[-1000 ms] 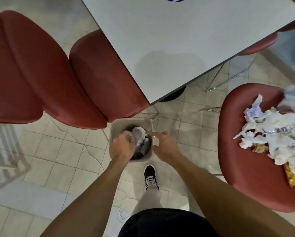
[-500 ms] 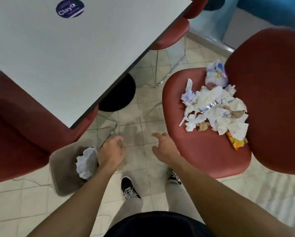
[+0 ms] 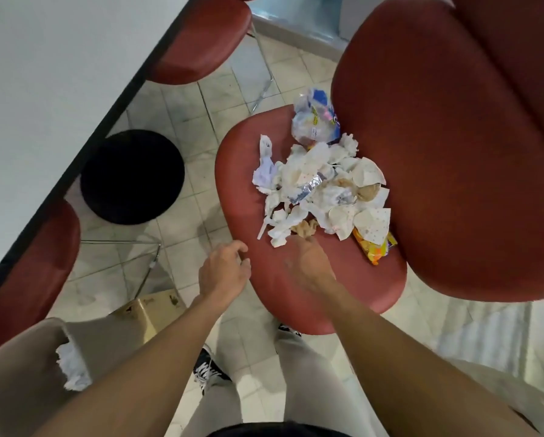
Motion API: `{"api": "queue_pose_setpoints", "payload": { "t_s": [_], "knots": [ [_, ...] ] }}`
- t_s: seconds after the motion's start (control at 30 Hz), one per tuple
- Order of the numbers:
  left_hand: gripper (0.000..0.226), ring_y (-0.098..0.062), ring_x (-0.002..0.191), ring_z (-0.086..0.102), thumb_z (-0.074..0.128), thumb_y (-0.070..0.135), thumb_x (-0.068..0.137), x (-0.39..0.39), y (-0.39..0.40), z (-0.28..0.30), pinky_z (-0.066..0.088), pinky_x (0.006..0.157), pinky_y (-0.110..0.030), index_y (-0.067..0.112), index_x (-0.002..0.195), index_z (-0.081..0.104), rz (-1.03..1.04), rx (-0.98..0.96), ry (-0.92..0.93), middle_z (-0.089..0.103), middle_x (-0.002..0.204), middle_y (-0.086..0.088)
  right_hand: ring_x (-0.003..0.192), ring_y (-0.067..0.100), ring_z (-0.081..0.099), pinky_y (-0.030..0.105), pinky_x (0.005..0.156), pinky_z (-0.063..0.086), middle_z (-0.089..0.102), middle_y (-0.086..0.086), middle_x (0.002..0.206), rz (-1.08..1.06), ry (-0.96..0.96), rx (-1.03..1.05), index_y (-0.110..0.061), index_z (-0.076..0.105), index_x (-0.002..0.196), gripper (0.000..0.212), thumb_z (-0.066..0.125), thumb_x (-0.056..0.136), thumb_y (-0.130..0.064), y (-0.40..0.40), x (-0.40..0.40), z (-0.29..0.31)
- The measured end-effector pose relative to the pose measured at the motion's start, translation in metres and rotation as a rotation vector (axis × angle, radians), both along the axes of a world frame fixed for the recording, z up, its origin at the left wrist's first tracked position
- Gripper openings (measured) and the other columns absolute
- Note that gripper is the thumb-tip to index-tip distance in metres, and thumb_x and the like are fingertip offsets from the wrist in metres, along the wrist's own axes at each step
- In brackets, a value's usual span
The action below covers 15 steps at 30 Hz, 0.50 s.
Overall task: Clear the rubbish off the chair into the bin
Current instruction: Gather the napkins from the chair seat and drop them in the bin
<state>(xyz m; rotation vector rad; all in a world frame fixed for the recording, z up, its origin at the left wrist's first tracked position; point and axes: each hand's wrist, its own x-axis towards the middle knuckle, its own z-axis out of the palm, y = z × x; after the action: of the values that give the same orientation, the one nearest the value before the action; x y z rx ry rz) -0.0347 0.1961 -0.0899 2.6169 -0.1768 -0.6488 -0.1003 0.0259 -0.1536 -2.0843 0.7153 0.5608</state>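
Note:
A heap of rubbish (image 3: 321, 187) lies on the seat of a red chair (image 3: 258, 279): crumpled white napkins, a foil strip, a clear plastic bag (image 3: 315, 121) at the far end and a yellow wrapper (image 3: 374, 250) at the right. My right hand (image 3: 305, 263) is blurred, stretched over the seat with its fingertips at the near edge of the heap. My left hand (image 3: 225, 269) hovers at the seat's left edge, fingers loosely curled, holding nothing. The beige bin (image 3: 21, 373) stands at the lower left with crumpled white paper (image 3: 72, 367) in it.
A white table (image 3: 59, 74) fills the upper left, its black round base (image 3: 132, 176) on the tiled floor. Other red chairs sit under the table at the top (image 3: 198, 42) and left (image 3: 28, 272). My feet in black shoes (image 3: 209, 370) stand between bin and chair.
Both hands have left the bin and moved right to the chair. The right hand has reached the near edge of the heap; the view has swung toward the chair.

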Motion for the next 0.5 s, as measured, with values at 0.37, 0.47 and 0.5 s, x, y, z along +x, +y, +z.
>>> {"api": "queue_pose_setpoints", "payload": {
  "t_s": [0.37, 0.47, 0.5],
  "knots": [
    [0.040, -0.022, 0.111, 0.057, 0.061, 0.016, 0.086, 0.041, -0.114, -0.080, 0.049, 0.089, -0.041, 0.028, 0.124, 0.058, -0.160, -0.072, 0.024, 0.059, 0.122, 0.002, 0.108, 0.030, 0.054, 0.037, 0.090, 0.047, 0.046, 0.010, 0.125, 0.006, 0.054, -0.047, -0.024, 0.048, 0.131, 0.046, 0.054, 0.086, -0.012, -0.068, 0.037, -0.014],
    [0.053, -0.024, 0.123, 0.049, 0.056, 0.009, 0.087, 0.058, -0.140, -0.103, 0.047, 0.093, -0.045, 0.031, 0.134, 0.050, -0.282, -0.036, 0.097, 0.049, 0.137, 0.005, 0.101, 0.026, 0.053, 0.040, 0.086, 0.050, 0.050, 0.009, 0.115, -0.014, 0.041, -0.038, -0.023, 0.050, 0.125, 0.037, 0.054, 0.088, -0.018, -0.075, 0.048, -0.042],
    [0.056, -0.024, 0.124, 0.048, 0.055, 0.008, 0.086, 0.062, -0.146, -0.107, 0.047, 0.093, -0.044, 0.033, 0.136, 0.047, -0.332, -0.009, 0.121, 0.046, 0.140, 0.005, 0.102, 0.026, 0.053, 0.040, 0.085, 0.050, 0.049, 0.009, 0.116, -0.018, 0.030, -0.030, -0.024, 0.051, 0.124, 0.037, 0.055, 0.088, -0.020, -0.076, 0.050, -0.046]
  ]
}}
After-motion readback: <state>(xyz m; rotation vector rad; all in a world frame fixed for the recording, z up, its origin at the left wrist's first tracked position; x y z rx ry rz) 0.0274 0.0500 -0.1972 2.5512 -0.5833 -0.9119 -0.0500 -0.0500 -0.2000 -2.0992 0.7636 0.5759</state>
